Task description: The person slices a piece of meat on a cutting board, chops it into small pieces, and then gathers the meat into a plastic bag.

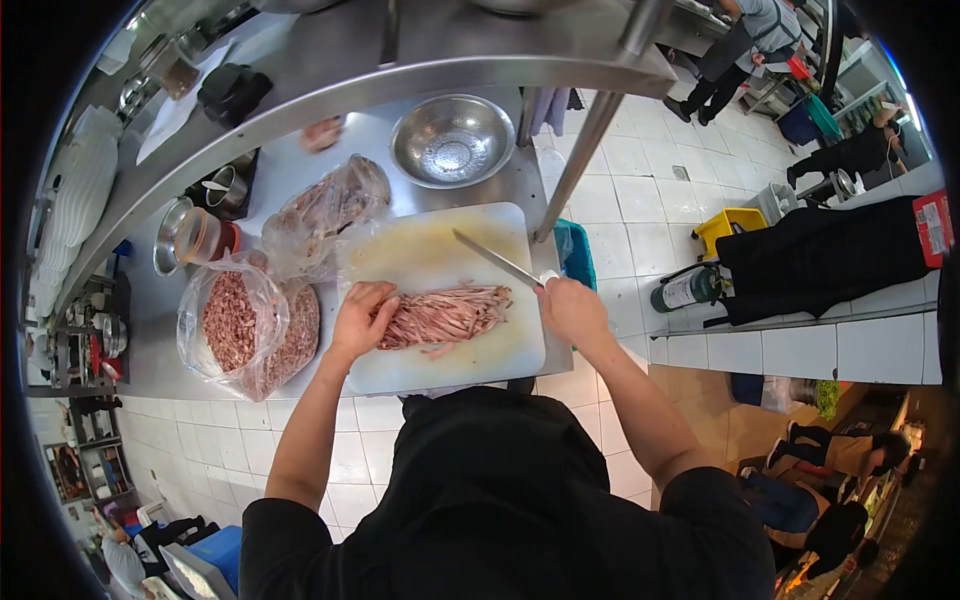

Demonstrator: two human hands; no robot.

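Observation:
Strips of raw meat [450, 315] lie side by side in a pile on the white cutting board [500, 365]. My left hand [363, 318] rests at the left end of the pile, its fingers curled against the meat and holding it down. In my right hand [573, 312] is a knife [500, 261], gripped by its handle at the board's right edge. The blade points up and to the left, over the board and apart from the meat. Left of the board, a clear plastic bag [245, 325] holds chopped meat. Behind it is another bag with larger meat [330, 212].
A metal bowl [452, 142] stands behind the board. Plastic tubs [205, 238] sit at the left. A steel shelf [430, 60] and its post [578, 165] overhang the table's far side. Other people are in the room, one [745, 50] at the upper right.

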